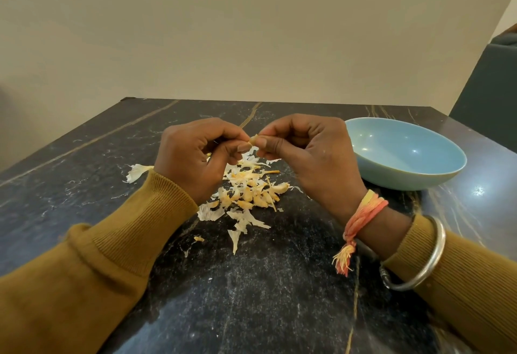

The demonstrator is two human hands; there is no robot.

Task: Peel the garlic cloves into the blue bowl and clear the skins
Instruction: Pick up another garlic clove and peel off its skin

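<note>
Pale garlic clove (254,139) held over a heap of cloves (253,199) and papery skins (244,220); blue bowl (391,155) upright nearby

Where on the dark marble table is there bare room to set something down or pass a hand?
Bare: the far-left table beyond the left hand, and the near strip between the mustard sleeves. Crowded: the pile of garlic skins and cloves beneath both hands, which pinch a garlic clove; the light blue bowl fills the right beside the right hand.

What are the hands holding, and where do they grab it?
One garlic clove. The left hand pinches its left end, the right hand its right end.
</note>
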